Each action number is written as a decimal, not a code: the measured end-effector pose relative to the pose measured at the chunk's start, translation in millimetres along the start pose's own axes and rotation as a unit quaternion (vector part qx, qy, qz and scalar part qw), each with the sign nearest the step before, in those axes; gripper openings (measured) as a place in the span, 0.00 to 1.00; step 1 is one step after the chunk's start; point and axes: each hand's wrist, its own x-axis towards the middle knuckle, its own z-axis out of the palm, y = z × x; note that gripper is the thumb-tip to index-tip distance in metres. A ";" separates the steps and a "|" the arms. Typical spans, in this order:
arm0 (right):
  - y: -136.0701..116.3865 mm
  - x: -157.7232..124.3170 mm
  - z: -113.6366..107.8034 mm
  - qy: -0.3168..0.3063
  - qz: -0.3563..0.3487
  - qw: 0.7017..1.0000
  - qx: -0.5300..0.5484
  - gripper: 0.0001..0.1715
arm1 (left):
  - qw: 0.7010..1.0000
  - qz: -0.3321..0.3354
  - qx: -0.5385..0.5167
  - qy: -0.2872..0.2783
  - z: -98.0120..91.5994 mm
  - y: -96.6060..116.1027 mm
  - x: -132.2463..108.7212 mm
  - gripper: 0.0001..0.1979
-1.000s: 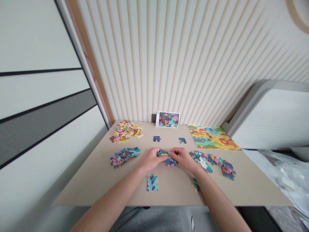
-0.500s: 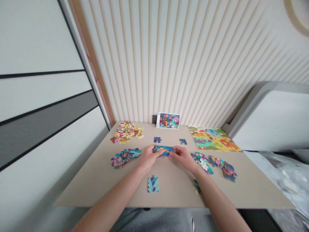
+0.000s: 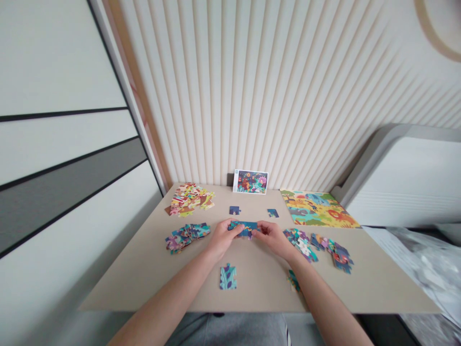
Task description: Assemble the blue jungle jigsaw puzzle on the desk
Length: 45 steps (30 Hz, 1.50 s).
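Between my two hands is a dark blue strip of puzzle pieces point(image 3: 248, 226) with some yellow and teal on it. My left hand point(image 3: 225, 236) grips its left end, the thumb lying across the front. At the right end, my right hand point(image 3: 269, 234) pinches it between thumb and fingers. Behind it lie two dark blue corner-like pieces, one to the left point(image 3: 235, 210) and one to the right point(image 3: 272, 213). Nearer the front edge is a teal piece with purple leaf shapes point(image 3: 228, 277). A green piece point(image 3: 293, 280) is partly hidden by my right forearm.
A picture card point(image 3: 251, 182) leans against the ribbed wall. Puzzle heaps lie at left point(image 3: 188, 236), far left point(image 3: 192, 198), and right point(image 3: 301, 244), with more pieces point(image 3: 340, 256) beyond. An assembled animal puzzle point(image 3: 320, 208) is at back right of the beige table point(image 3: 151, 283).
The strip in my hands has tilted slightly, and my hands sit a touch lower in view. Both still grip it; the pieces on the table lie as before.
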 end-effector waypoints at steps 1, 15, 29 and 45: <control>-0.1 -0.3 -0.2 -0.002 0.002 1.000 0.000 0.21 | 1.000 0.000 -0.001 -0.001 -0.6 -0.8 0.3 0.19; 7.3 1.4 2.5 0.029 0.015 0.999 0.013 0.30 | 0.994 0.017 0.104 -0.005 -1.7 4.3 -2.0 0.22; 6.6 -2.8 0.2 0.003 0.002 0.993 -0.114 0.17 | 0.942 0.067 0.328 -0.027 -13.9 4.6 4.5 0.12; 1.1 -1.5 -0.2 0.021 -0.056 0.971 -0.230 0.14 | 0.856 0.144 0.497 -0.016 -18.3 -18.0 12.3 0.06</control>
